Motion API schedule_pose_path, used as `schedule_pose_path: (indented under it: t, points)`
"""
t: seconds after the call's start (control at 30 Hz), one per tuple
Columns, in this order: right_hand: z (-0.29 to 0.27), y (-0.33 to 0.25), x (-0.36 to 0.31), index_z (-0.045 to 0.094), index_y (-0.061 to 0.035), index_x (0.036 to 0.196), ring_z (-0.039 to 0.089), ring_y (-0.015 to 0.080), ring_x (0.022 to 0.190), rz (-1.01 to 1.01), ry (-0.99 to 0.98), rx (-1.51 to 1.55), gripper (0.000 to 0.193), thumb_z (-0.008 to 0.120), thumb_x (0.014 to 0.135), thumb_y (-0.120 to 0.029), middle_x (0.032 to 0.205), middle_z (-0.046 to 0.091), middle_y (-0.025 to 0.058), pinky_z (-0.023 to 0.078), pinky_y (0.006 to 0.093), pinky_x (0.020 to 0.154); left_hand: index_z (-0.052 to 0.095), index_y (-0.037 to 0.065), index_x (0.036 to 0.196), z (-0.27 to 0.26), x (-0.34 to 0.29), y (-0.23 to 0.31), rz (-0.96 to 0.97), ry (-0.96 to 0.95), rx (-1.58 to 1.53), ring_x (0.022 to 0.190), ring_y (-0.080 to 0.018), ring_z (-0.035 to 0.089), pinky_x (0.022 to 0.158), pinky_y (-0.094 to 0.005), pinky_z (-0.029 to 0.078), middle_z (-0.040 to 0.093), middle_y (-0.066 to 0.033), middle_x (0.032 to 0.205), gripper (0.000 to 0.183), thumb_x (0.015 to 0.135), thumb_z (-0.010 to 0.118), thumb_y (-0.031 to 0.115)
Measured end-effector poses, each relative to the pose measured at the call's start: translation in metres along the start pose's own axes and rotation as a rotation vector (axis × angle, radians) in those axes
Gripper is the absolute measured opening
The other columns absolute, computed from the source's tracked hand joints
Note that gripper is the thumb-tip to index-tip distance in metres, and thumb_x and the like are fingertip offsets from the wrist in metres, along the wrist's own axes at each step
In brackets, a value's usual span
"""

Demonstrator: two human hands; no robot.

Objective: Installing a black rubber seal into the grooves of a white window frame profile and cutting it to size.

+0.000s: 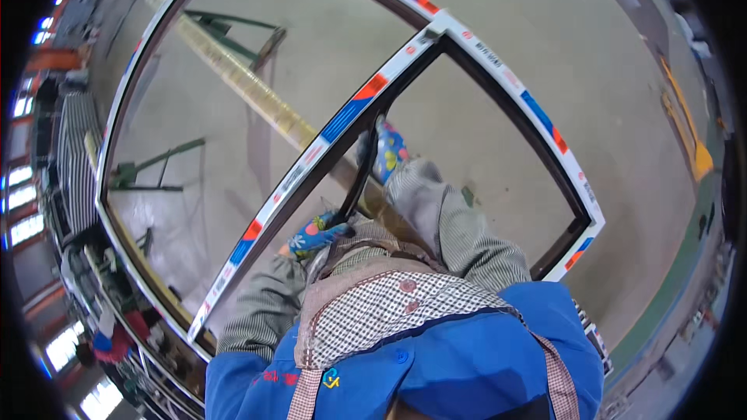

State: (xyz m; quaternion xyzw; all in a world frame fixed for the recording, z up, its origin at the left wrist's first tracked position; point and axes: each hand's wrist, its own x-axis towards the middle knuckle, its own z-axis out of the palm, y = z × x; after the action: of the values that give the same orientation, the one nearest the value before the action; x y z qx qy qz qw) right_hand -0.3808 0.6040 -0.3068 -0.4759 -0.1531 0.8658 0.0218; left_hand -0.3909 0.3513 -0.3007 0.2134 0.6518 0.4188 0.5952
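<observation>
Gripping, seemingly, black strip (pixel 356 179) along frame edge (pixel 311 157).

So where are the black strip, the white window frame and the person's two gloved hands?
black strip (pixel 359 171), head view, middle of its length.
white window frame (pixel 296 175), head view, centre bar.
left hand (pixel 315 235), head view, glove back.
right hand (pixel 389 149), head view, glove back.
</observation>
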Motion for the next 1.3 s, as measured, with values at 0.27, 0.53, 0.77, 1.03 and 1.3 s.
schedule_pose_path:
  t: [0.27, 0.53, 0.77, 1.03, 1.3]
  points:
    - [-0.001, 0.021, 0.03, 0.048, 0.0097, 0.119, 0.064, 0.0321, 0.091, -0.564, 0.164, -1.115, 0.054, 0.07, 0.079, -0.019, 0.105, 0.062, 0.0191, 0.053, 0.0358, 0.073, 0.059, 0.006, 0.109, 0.015, -0.022, 0.024, -0.289, 0.973, 0.827, 0.079, -0.0331, 0.064, 0.068, -0.0409, 0.049, 0.066, -0.0169, 0.087, 0.035, 0.088, 0.055, 0.035]
    - [0.014, 0.02, 0.002, 0.056, -0.0015, 0.105, 0.068, 0.0265, 0.066, -0.298, -0.109, -0.433, 0.019, 0.059, 0.086, -0.003, 0.088, 0.066, 0.0138, 0.059, 0.0363, 0.059, 0.058, 0.007, 0.116, 0.015, -0.023, 0.026, -0.177, 1.064, 0.707, 0.1, -0.0379, 0.057, 0.085, -0.0428, 0.046, 0.061, -0.0207, 0.106, 0.042, 0.087, 0.055, 0.037]
    - [0.003, 0.021, 0.015, 0.057, -0.001, 0.108, 0.068, 0.0261, 0.067, -0.279, -0.159, -0.391, 0.022, 0.059, 0.086, -0.004, 0.092, 0.067, 0.015, 0.059, 0.0354, 0.06, 0.058, 0.001, 0.113, 0.009, -0.017, 0.01, -0.197, 1.027, 0.649, 0.095, -0.0373, 0.059, 0.082, -0.0427, 0.046, 0.062, -0.0219, 0.103, 0.045, 0.088, 0.052, 0.038]
    - [0.006, 0.018, 0.008, 0.057, -0.0008, 0.108, 0.067, 0.0252, 0.066, -0.277, -0.198, -0.387, 0.024, 0.06, 0.084, -0.002, 0.092, 0.067, 0.0139, 0.059, 0.0356, 0.06, 0.059, 0.0, 0.102, 0.016, -0.011, -0.006, -0.125, 1.147, 0.552, 0.056, -0.0164, 0.061, 0.054, -0.0297, 0.048, 0.063, -0.008, 0.066, 0.038, 0.089, 0.057, 0.036]
    - [-0.002, 0.019, 0.014, 0.057, 0.0, 0.108, 0.067, 0.0259, 0.063, -0.308, -0.243, -0.325, 0.025, 0.061, 0.083, -0.001, 0.092, 0.066, 0.0145, 0.059, 0.0357, 0.057, 0.062, 0.003, 0.102, 0.028, -0.014, 0.018, -0.132, 1.222, 0.779, 0.078, -0.0337, 0.063, 0.07, -0.0428, 0.048, 0.065, -0.0186, 0.086, 0.036, 0.088, 0.056, 0.035]
